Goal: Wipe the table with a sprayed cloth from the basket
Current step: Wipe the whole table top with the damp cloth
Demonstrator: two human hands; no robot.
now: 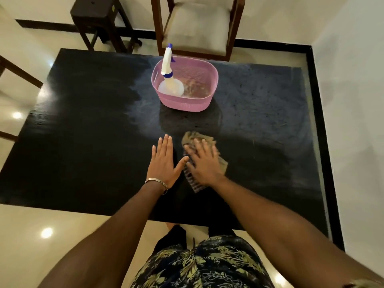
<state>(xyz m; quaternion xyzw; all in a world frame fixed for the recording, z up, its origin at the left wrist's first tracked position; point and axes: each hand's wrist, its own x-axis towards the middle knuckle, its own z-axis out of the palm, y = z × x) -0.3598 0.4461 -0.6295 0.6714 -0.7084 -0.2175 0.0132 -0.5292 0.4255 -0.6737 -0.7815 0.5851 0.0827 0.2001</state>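
Note:
A brownish striped cloth [194, 138] lies flat on the black table [83, 142] near its front middle. My right hand [204, 161] presses on the cloth with spread, straight fingers; it looks motion-blurred. My left hand [164, 163] rests flat on the bare table just left of the cloth, fingers straight, a bracelet at the wrist. A pink basket [187, 102] stands at the table's far middle, holding a white spray bottle [169, 80] with a blue nozzle that leans upright against its left wall.
A cushioned wooden chair [197, 26] stands behind the table, and a dark stool [99, 19] at the back left. Another chair's frame [12, 80] shows at the left edge. Smeared wet streaks cover the table's right half. A wall runs along the right.

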